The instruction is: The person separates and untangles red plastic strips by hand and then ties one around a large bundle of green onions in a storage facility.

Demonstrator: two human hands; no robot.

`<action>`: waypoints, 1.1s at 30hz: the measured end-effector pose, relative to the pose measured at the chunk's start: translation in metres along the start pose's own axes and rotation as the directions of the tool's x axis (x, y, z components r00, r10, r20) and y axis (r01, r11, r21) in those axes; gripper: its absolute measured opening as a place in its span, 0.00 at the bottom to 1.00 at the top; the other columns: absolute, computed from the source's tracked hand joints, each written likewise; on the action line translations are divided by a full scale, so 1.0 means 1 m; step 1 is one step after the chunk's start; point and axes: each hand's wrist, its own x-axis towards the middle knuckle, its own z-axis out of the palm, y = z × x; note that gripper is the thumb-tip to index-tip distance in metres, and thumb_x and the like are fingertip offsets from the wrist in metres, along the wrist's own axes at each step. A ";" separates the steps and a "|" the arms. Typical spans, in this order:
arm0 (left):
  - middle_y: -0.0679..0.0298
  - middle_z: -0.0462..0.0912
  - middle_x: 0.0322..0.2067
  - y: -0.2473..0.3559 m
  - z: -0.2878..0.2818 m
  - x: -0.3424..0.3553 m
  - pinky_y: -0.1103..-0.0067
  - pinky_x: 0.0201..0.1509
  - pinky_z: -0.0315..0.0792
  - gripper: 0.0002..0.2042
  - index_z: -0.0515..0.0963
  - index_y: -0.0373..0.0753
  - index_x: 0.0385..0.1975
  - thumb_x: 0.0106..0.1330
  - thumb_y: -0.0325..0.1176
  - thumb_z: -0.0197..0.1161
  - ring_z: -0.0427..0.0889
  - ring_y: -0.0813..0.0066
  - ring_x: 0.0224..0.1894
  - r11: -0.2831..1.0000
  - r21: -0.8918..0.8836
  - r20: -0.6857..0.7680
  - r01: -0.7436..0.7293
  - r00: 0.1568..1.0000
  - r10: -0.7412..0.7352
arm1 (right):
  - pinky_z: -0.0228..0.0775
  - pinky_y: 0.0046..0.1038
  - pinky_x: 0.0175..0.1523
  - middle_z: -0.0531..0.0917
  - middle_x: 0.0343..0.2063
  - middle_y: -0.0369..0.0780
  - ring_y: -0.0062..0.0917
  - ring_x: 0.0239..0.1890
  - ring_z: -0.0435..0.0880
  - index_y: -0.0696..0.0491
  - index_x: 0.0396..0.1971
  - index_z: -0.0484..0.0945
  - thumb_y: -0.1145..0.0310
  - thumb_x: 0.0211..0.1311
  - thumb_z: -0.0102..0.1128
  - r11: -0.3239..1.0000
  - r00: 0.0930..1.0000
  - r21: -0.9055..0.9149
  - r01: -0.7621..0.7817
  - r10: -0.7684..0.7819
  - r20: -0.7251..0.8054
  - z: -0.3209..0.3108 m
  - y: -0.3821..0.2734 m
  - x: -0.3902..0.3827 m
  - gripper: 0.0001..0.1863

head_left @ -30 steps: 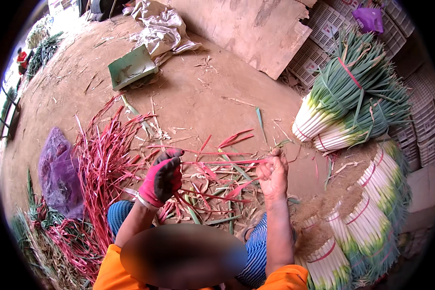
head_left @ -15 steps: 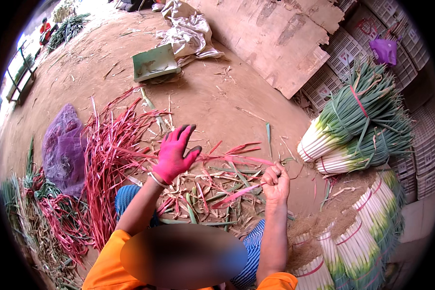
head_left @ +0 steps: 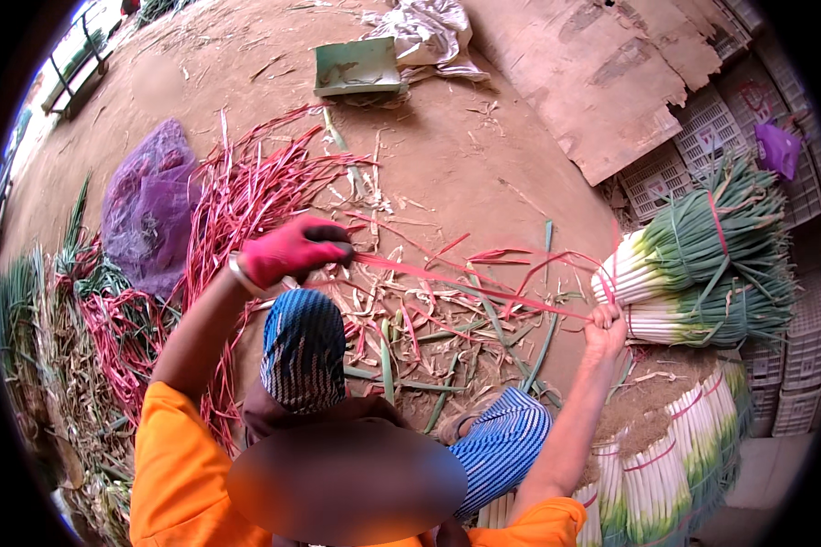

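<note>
Stretched nearly straight between both hands is a red plastic strip [head_left: 483, 289]. My left hand [head_left: 292, 251], in a pink glove with dark fingertips, is closed on its left end. My bare right hand [head_left: 605, 328] is closed on the other end, close to the white stems of two stacked spring onion bundles [head_left: 643, 271]. A loop of red strip stands up above my right fist and passes in front of the upper bundle's stems. Both bundles have long green tops pointing right. A heap of loose red strips [head_left: 255, 182] lies beyond my left hand.
Several tied spring onion bundles [head_left: 657, 488] stand at lower right. Leaf scraps [head_left: 438, 346] litter the ground by my knees. A purple mesh bag [head_left: 146, 210] is at left. Farther off are a green tray [head_left: 356, 68], a white sack [head_left: 438, 36], a wooden board [head_left: 593, 82] and plastic crates [head_left: 702, 128].
My left glove has gone from spread fingers to closed on the strip. My right hand has moved right, up to the spring onion bundles, and the strip is now taut. The whole view has shifted.
</note>
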 end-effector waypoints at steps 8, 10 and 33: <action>0.71 0.75 0.24 -0.093 -0.081 -0.086 0.85 0.35 0.66 0.06 0.76 0.35 0.32 0.57 0.26 0.55 0.70 0.85 0.29 0.984 0.179 -0.182 -0.011 0.982 0.044 | 0.41 0.18 0.11 0.57 0.08 0.29 0.15 0.06 0.49 0.50 0.20 0.63 0.67 0.65 0.41 0.943 0.904 -0.329 -0.056 -0.093 -0.418 -0.048 0.080 0.038 0.12; 0.72 0.74 0.23 -0.117 -0.096 -0.123 0.85 0.32 0.66 0.06 0.76 0.36 0.31 0.58 0.29 0.56 0.70 0.86 0.27 0.985 0.151 -0.159 0.081 0.986 -0.057 | 0.43 0.20 0.11 0.59 0.10 0.30 0.16 0.07 0.51 0.51 0.19 0.63 0.69 0.62 0.41 0.900 0.864 -0.429 -0.074 -0.157 -0.479 -0.066 0.101 0.060 0.11; 0.55 0.80 0.32 -0.583 -0.119 -0.365 0.73 0.38 0.73 0.17 0.72 0.33 0.46 0.57 0.33 0.56 0.78 0.64 0.31 0.794 -0.021 -0.919 0.607 0.302 -0.255 | 0.67 0.18 0.28 0.77 0.31 0.32 0.14 0.26 0.76 0.55 0.45 0.72 0.69 0.62 0.51 -0.027 0.888 -0.991 0.134 0.448 0.108 -0.079 0.248 0.059 0.12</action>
